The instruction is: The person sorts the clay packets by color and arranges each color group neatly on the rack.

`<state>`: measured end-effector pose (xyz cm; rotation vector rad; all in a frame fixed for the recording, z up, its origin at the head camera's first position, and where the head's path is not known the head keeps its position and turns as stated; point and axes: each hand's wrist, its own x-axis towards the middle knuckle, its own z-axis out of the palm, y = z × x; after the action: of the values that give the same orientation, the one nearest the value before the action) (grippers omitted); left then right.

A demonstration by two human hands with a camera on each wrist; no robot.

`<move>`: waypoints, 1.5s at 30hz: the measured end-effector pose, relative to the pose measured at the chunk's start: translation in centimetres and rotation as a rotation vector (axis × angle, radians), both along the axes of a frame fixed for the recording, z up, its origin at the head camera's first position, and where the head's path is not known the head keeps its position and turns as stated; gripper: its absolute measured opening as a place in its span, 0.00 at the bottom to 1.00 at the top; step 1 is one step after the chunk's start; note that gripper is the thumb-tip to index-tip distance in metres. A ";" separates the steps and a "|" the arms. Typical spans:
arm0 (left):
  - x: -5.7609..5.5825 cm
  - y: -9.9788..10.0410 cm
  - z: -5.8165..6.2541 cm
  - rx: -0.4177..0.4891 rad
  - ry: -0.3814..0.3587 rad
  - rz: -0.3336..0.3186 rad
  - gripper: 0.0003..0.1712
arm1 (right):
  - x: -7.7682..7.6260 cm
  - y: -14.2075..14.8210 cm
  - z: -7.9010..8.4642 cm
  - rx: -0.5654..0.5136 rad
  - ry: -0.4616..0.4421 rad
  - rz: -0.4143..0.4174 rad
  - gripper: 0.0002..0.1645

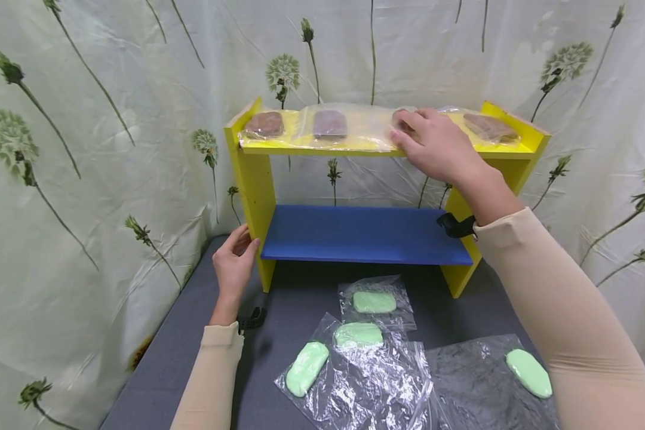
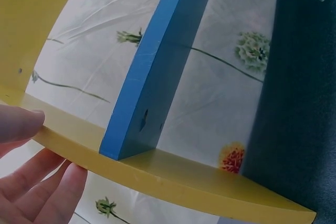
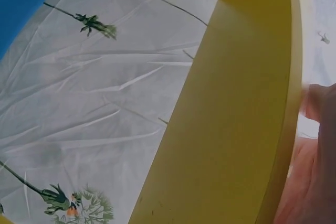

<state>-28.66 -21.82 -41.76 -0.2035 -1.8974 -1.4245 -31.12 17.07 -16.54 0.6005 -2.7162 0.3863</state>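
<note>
While the left hand (image 1: 233, 260) pinches the front edge of the left side panel of a yellow shelf (image 1: 255, 194), thumb on the inner face and fingers on the outer one, the right hand (image 1: 438, 146) reaches up to the top board with its fingers curled round a brown bar (image 1: 405, 127). That bar is largely covered by the fingers, and the right wrist view shows only part of the hand beyond the yellow edge.

Three more brown bars lie along the top board in clear plastic: one at the left end (image 1: 264, 125), one left of the right hand (image 1: 329, 124), and one near the right end (image 1: 489, 128). A blue board (image 1: 365, 233) runs between the side panels lower down.

The shelf stands on a dark desk (image 1: 156, 373). In front of it are four pale green bars in clear bags: one nearest the shelf (image 1: 374, 302), one just in front of that (image 1: 358, 335), one to the left, lying slanted (image 1: 307, 369), and one well to the right (image 1: 529, 373). A white curtain (image 1: 156, 119) printed with dandelions hangs behind. Both arms wear beige sleeves (image 1: 559, 322).
</note>
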 end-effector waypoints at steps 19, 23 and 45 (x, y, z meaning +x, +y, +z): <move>1.9 1.2 2.5 0.001 -0.002 0.014 0.22 | 4.7 0.7 -2.6 -0.156 0.332 0.123 0.31; 2.2 1.4 2.7 0.003 -0.007 0.016 0.22 | 5.9 0.8 -3.7 -0.190 0.375 0.147 0.31; 2.2 1.4 2.6 -0.001 -0.032 0.009 0.22 | 11.0 6.6 -12.7 -0.010 0.251 0.255 0.39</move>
<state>-26.43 -20.42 -39.20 -0.1733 -1.9225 -1.4293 -20.12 23.65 -29.25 0.9301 -2.4046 0.3587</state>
